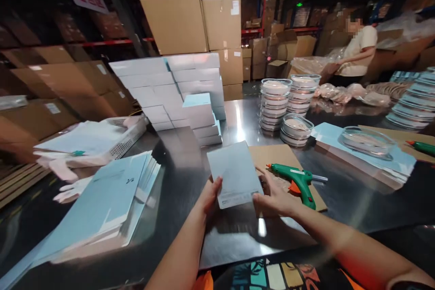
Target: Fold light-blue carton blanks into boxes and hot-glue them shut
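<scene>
A pale blue, flat cardboard box is held up over the metal table, tilted, with small print along its lower edge. My left hand grips its left side, thumb on the face. On the other side my right hand pinches the lower right corner with the thumb, fingers partly behind it. Just right of that hand, a green glue gun with an orange trigger lies on a brown cardboard sheet. Whether the box has contents cannot be seen.
White boxes are stacked behind. Flat blue cardboard sheets lie left, near a white basket. Clear round containers stand in stacks right of centre. Another clear container rests on blue cardboard. A person stands farther back.
</scene>
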The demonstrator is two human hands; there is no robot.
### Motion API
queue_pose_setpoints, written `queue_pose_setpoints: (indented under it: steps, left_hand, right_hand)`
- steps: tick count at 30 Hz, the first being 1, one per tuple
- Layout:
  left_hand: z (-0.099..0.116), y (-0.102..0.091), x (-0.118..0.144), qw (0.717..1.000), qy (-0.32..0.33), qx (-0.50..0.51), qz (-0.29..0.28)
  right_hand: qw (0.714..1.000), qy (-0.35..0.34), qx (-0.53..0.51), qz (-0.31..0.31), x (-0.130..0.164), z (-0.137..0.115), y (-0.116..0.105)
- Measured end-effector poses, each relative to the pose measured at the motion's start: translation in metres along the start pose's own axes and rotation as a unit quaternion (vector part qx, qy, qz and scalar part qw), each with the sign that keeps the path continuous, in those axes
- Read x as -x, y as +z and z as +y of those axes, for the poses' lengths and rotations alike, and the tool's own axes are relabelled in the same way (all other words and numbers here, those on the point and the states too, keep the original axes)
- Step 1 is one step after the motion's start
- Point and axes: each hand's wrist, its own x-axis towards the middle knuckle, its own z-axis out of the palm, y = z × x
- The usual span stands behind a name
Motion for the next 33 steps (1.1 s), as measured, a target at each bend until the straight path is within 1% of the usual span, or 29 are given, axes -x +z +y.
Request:
queue_pose_setpoints:
  steps: [2, 3, 5, 7, 8, 10, 13, 15, 17, 19, 21, 22, 24, 26, 28, 30, 31, 33]
  left_hand:
    - [0.005, 0.005, -0.002, 0.999, 0.012, 0.044, -0.006]
    - [0.009, 0.007, -0.003, 0.998, 0.027, 0.050, -0.001]
    - [0.018, 0.006, -0.001, 0.998, 0.053, 0.023, 0.030]
    - [0.028, -0.001, 0.006, 0.995, 0.064, -0.041, 0.062]
    - [0.032, -0.007, 0.012, 0.992, 0.068, -0.080, 0.065]
    - [0.036, -0.026, 0.028, 0.980, 0.090, -0.169, 0.045]
    - [0.032, -0.063, 0.052, 0.944, 0.114, -0.310, 0.019]
    - [0.025, -0.088, 0.062, 0.925, 0.101, -0.365, 0.032]
    - [0.017, -0.105, 0.067, 0.916, 0.083, -0.388, 0.056]
    - [0.012, -0.113, 0.067, 0.909, 0.085, -0.402, 0.067]
    - [0.010, -0.114, 0.066, 0.898, 0.094, -0.427, 0.055]
    - [0.010, -0.113, 0.065, 0.891, 0.097, -0.443, 0.042]
    - [0.012, -0.110, 0.065, 0.871, 0.101, -0.480, 0.020]
    - [0.012, -0.108, 0.065, 0.849, 0.110, -0.518, 0.004]
    - [0.012, -0.108, 0.065, 0.827, 0.125, -0.548, -0.006]
    - [0.010, -0.108, 0.064, 0.810, 0.136, -0.570, -0.014]
    - [0.009, -0.109, 0.064, 0.805, 0.139, -0.576, -0.017]
    - [0.007, -0.110, 0.064, 0.798, 0.145, -0.584, -0.022]
  right_hand:
    - [0.995, 0.036, -0.092, 0.023, -0.020, -0.013, 0.001]
    - [0.989, 0.059, -0.131, 0.041, -0.033, -0.020, -0.001]
    - [0.977, 0.091, -0.167, 0.093, -0.061, -0.030, -0.010]
    - [0.969, 0.100, -0.165, 0.152, -0.092, -0.036, -0.024]
    - [0.966, 0.102, -0.155, 0.179, -0.107, -0.037, -0.032]
    - [0.960, 0.108, -0.128, 0.224, -0.137, -0.037, -0.047]
    - [0.949, 0.142, -0.090, 0.267, -0.177, -0.032, -0.060]
    - [0.944, 0.176, -0.081, 0.268, -0.200, -0.026, -0.058]
    - [0.939, 0.204, -0.080, 0.266, -0.220, -0.019, -0.048]
    - [0.934, 0.218, -0.082, 0.272, -0.236, -0.012, -0.035]
    - [0.928, 0.220, -0.083, 0.289, -0.247, -0.009, -0.023]
    - [0.926, 0.215, -0.082, 0.300, -0.252, -0.010, -0.020]
    - [0.921, 0.194, -0.080, 0.329, -0.258, -0.019, -0.021]
    - [0.916, 0.153, -0.078, 0.362, -0.263, -0.037, -0.029]
    - [0.912, 0.099, -0.078, 0.390, -0.269, -0.065, -0.039]
    - [0.913, 0.040, -0.083, 0.398, -0.280, -0.096, -0.043]
    - [0.916, 0.012, -0.088, 0.392, -0.287, -0.111, -0.042]
    - [0.927, -0.025, -0.103, 0.359, -0.307, -0.139, -0.032]
